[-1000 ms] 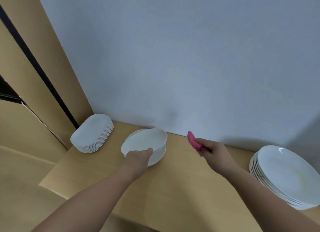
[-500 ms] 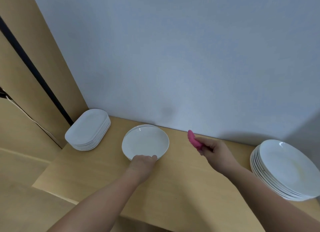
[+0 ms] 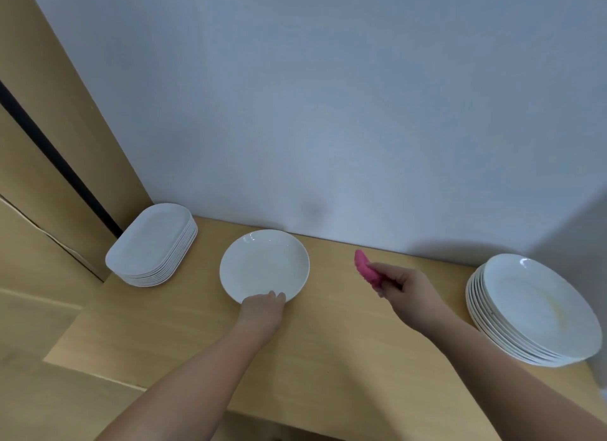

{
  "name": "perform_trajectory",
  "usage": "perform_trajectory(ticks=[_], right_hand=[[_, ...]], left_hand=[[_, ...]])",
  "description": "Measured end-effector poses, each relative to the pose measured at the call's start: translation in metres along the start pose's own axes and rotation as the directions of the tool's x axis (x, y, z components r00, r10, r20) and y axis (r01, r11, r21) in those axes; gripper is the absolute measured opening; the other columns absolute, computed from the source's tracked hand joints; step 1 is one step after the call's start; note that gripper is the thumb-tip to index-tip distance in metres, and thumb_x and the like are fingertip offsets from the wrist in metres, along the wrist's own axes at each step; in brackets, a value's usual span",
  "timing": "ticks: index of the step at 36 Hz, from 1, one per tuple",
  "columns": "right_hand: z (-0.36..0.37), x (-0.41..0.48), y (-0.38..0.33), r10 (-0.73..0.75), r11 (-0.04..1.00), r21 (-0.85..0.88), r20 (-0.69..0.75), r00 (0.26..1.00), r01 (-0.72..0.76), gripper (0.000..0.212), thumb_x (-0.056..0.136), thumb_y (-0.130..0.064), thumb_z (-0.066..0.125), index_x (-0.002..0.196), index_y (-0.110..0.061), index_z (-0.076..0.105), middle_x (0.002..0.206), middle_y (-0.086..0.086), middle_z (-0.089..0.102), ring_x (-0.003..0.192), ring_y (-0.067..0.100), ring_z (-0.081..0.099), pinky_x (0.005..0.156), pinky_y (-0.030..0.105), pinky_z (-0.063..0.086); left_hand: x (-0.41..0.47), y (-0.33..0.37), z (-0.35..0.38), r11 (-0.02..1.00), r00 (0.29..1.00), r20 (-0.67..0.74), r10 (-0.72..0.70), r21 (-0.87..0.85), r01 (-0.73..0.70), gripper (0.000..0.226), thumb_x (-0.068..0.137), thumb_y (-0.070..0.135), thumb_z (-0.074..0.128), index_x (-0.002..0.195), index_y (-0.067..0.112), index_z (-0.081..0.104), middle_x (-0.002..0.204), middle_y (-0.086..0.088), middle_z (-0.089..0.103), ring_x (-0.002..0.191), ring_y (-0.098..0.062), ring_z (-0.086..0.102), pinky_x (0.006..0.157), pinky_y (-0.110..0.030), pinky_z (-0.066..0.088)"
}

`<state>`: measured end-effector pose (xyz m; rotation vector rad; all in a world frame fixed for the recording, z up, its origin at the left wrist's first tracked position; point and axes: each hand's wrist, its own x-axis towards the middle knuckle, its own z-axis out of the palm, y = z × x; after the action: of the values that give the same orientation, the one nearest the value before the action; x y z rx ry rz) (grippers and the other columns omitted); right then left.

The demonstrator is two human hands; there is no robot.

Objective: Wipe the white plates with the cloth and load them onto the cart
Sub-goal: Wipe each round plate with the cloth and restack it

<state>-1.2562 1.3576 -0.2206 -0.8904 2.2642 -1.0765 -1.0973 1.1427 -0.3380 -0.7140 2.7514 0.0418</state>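
Round white ceramic plate (image 3: 262,263): lies flat on the light wooden table (image 3: 328,348), near the pale wall, between the two stacks
Left hand (image 3: 262,309): at the plate's near rim, fingers curled over the edge in what looks like a grip; the thumb is hidden
Right hand (image 3: 405,286): closed round a bright pink cloth (image 3: 365,269), whose folded end sticks out past the fingers; it hangs above the table just to the right of the plate, not touching it
Stack of oblong white platters (image 3: 154,243): at the table's left end, well apart from both hands
Stack of round white dinner plates (image 3: 532,309): at the right end, top plate bare
Cart: not in view
Step in hand: probably the wipe of the single plate, which the cloth has not yet reached
Doing it well: the left hand should pin the rim so the plate cannot slide, while the cloth is spread flat and swept from the centre out to the edge
Risk: a bunched cloth misses the rim, and a loose hold lets the glazed plate skate toward the wall
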Motion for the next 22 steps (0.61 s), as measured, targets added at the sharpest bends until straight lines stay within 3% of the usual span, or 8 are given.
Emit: perform_trajectory(ticks=[4,6,9,13,17,22], right_hand=[[-0.002,-0.001,0.005,0.004,1.0,-0.003,-0.006,1.0,-0.004,0.047,0.093,0.006,0.044,0.122,-0.023,0.067,0.062,-0.036,0.058,0.06,-0.013,0.054,0.057,0.0,0.035],[-0.006,-0.002,0.007,-0.002,1.0,-0.007,-0.01,1.0,0.002,0.046,0.093,0.005,0.046,0.122,-0.024,0.067,0.062,-0.033,0.059,0.059,-0.011,0.052,0.057,0.0,0.035],[-0.014,-0.006,0.012,-0.007,1.0,-0.004,-0.032,0.999,0.007,0.046,0.093,0.005,0.046,0.122,-0.024,0.067,0.062,-0.03,0.059,0.06,-0.011,0.052,0.058,0.0,0.035],[-0.035,-0.015,0.021,-0.004,1.0,0.006,-0.074,0.997,0.004,0.045,0.094,0.004,0.046,0.123,-0.023,0.066,0.063,-0.022,0.058,0.062,-0.006,0.051,0.064,0.003,0.038],[-0.065,-0.033,0.033,-0.014,0.998,0.061,-0.139,0.99,0.023,0.046,0.095,0.008,0.042,0.126,-0.017,0.064,0.067,-0.038,0.057,0.071,-0.017,0.054,0.067,-0.002,0.037],[-0.11,-0.065,0.06,0.002,0.997,0.075,-0.252,0.968,0.017,0.05,0.095,0.007,0.043,0.123,-0.027,0.065,0.075,-0.04,0.06,0.071,-0.018,0.056,0.064,-0.002,0.037]], left_hand=[[0.001,0.0,0.002,0.999,1.0,0.001,-0.024,-0.024,0.024,0.044,0.091,0.002,0.035,0.131,0.015,0.044,0.111,-0.003,0.056,0.085,-0.02,0.054,0.063,-0.032,0.037],[0.0,0.004,0.0,0.999,0.999,-0.006,-0.036,-0.027,0.036,0.046,0.092,0.004,0.037,0.137,0.015,0.039,0.116,-0.003,0.055,0.097,-0.021,0.057,0.066,-0.031,0.038],[0.001,0.02,-0.012,0.998,0.997,-0.078,-0.015,-0.06,0.01,0.046,0.093,0.005,0.041,0.138,0.015,0.037,0.121,-0.002,0.054,0.104,-0.02,0.055,0.067,-0.03,0.037],[0.011,0.057,-0.039,0.978,0.985,-0.152,0.078,-0.181,-0.106,0.026,0.095,0.009,0.038,0.118,0.016,0.048,0.114,-0.001,0.058,0.099,-0.023,0.058,0.069,-0.031,0.041],[0.024,0.106,-0.063,0.919,0.957,-0.235,0.171,-0.312,-0.241,0.028,0.101,0.022,0.034,0.123,0.017,0.051,0.116,-0.003,0.061,0.098,-0.027,0.06,0.074,-0.034,0.044],[0.036,0.177,-0.081,0.884,0.881,-0.325,0.345,-0.203,-0.421,0.028,0.101,0.028,0.037,0.123,0.018,0.052,0.116,-0.004,0.063,0.103,-0.028,0.062,0.075,-0.035,0.046]])
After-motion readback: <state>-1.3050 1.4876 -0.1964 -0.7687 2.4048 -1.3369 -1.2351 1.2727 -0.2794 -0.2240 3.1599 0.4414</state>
